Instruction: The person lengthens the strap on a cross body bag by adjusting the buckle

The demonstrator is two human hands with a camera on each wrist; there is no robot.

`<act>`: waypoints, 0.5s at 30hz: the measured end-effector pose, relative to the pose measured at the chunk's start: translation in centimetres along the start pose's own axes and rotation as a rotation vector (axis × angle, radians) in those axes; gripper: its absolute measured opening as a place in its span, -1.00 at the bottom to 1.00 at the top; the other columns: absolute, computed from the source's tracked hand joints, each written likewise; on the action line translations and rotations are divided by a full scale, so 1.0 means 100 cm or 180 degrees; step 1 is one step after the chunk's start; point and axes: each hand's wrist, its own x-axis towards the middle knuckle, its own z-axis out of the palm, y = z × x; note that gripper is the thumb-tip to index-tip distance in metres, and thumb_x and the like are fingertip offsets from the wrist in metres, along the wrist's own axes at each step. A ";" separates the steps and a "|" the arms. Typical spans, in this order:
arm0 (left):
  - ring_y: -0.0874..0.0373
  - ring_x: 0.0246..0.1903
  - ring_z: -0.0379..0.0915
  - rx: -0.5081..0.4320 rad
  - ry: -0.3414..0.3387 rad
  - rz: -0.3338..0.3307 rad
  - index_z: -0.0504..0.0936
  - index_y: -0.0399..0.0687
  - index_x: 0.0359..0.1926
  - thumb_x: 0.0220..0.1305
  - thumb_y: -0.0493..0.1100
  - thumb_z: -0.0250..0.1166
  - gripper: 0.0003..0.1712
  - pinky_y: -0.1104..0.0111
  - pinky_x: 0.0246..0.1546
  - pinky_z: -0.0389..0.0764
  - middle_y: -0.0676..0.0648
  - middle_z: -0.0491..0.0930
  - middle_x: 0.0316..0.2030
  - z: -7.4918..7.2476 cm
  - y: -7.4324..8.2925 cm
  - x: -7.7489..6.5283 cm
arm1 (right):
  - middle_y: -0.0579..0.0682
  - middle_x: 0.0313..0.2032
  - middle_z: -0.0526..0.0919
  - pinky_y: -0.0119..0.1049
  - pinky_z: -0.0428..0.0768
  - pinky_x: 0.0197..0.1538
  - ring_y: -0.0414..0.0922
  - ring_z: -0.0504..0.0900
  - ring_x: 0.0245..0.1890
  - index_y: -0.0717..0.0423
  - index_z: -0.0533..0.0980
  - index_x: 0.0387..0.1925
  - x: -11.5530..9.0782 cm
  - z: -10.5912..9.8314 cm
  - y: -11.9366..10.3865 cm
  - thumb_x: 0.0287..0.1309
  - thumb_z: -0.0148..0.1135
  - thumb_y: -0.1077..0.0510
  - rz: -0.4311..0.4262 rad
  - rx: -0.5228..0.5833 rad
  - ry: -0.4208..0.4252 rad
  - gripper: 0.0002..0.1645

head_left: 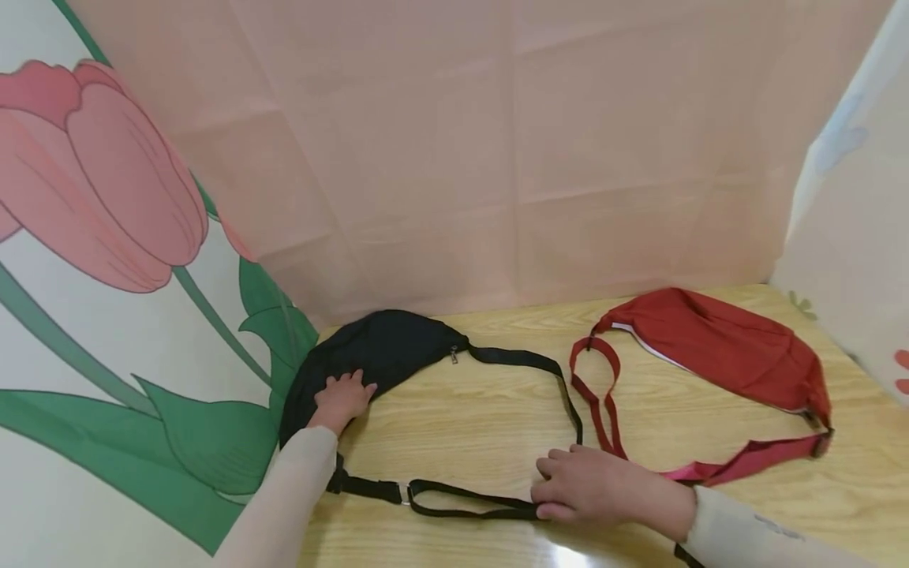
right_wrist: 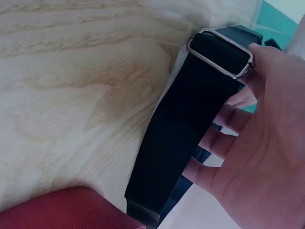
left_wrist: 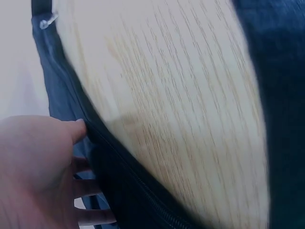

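A black waist bag (head_left: 398, 339) with a zip lies curved on the wooden table, its strap making a loop towards the front. My left hand (head_left: 346, 398) rests on the bag's left part with fingers spread. Seen from the left wrist, the thumb (left_wrist: 78, 130) touches the fabric beside the zip (left_wrist: 157, 205). My right hand (head_left: 592, 485) holds the black strap (head_left: 490, 505) at the loop's front right corner. In the right wrist view the fingers (right_wrist: 224, 119) pass behind the strap, near a metal slider buckle (right_wrist: 221, 52).
To the right lies a red waist bag (head_left: 731, 347) with its red strap (head_left: 604, 402) looped in front, close beside my right hand. A pink cloth (head_left: 511, 158) hangs behind the wooden table (head_left: 454, 418). A tulip-printed panel (head_left: 106, 181) stands at the left, a pale panel (head_left: 852, 237) at the right.
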 end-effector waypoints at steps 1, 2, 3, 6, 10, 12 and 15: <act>-0.42 0.41 0.02 -0.0002 0.0002 -0.0006 0.17 -0.18 0.54 0.61 0.16 -0.10 -0.29 -0.37 0.20 0.26 -0.34 0.20 0.46 0.000 0.001 0.000 | -0.31 -0.38 0.33 -0.38 0.28 -0.39 -0.32 0.28 -0.38 -0.32 0.53 -0.20 -0.001 -0.001 0.000 0.53 -0.10 -0.26 0.0029 0.0032 -0.0009 -0.68; -0.42 0.41 0.03 -0.0005 0.0001 -0.0010 0.17 -0.19 0.54 0.61 0.16 -0.10 -0.28 -0.36 0.21 0.26 -0.35 0.20 0.46 0.000 0.001 0.001 | -0.31 -0.38 0.33 -0.38 0.28 -0.39 -0.33 0.28 -0.38 -0.32 0.53 -0.20 -0.002 -0.001 0.001 0.53 -0.10 -0.26 0.0047 0.0049 -0.0004 -0.69; -0.42 0.41 0.04 -0.0016 0.0002 -0.0007 0.17 -0.21 0.53 0.61 0.16 -0.11 -0.28 -0.35 0.21 0.26 -0.36 0.21 0.45 -0.001 0.003 0.001 | -0.32 -0.38 0.33 -0.38 0.28 -0.38 -0.33 0.28 -0.38 -0.32 0.53 -0.19 -0.003 -0.002 0.001 0.53 -0.09 -0.26 0.0070 0.0079 -0.0004 -0.69; -0.43 0.41 0.03 -0.0062 0.0011 -0.0010 0.18 -0.26 0.52 0.60 0.18 -0.10 -0.25 -0.32 0.26 0.24 -0.39 0.20 0.45 -0.005 0.007 0.003 | -0.33 -0.35 0.35 -0.40 0.30 -0.37 -0.33 0.30 -0.35 -0.30 0.54 -0.15 -0.005 -0.003 0.001 0.52 -0.06 -0.25 0.0080 0.0104 0.0102 -0.70; -0.41 0.42 0.05 -0.0146 0.0162 0.0084 0.20 -0.28 0.51 0.57 0.20 -0.02 -0.22 -0.26 0.29 0.24 -0.40 0.20 0.44 -0.018 0.023 0.003 | -0.31 -0.27 0.43 -0.35 0.42 -0.29 -0.32 0.35 -0.28 -0.20 0.56 -0.07 -0.011 -0.007 0.003 0.50 0.02 -0.22 0.0136 -0.0022 0.0461 -0.71; -0.37 0.42 0.07 -0.0185 0.0296 0.0190 0.22 -0.26 0.50 0.55 0.21 0.02 -0.21 -0.23 0.30 0.26 -0.37 0.22 0.44 -0.026 0.036 0.001 | -0.28 -0.23 0.45 -0.31 0.48 -0.22 -0.30 0.38 -0.23 -0.16 0.56 -0.04 -0.016 -0.010 0.005 0.48 0.07 -0.19 0.0215 -0.0154 0.0688 -0.71; -0.31 0.41 0.13 -0.0229 0.0514 0.0405 0.26 -0.22 0.49 0.52 0.22 0.08 -0.22 -0.19 0.29 0.30 -0.32 0.27 0.43 -0.037 0.060 -0.005 | -0.22 -0.16 0.49 -0.23 0.55 -0.13 -0.24 0.45 -0.18 -0.10 0.56 -0.01 -0.026 -0.014 0.009 0.41 0.19 -0.14 0.0394 -0.0313 0.0959 -0.72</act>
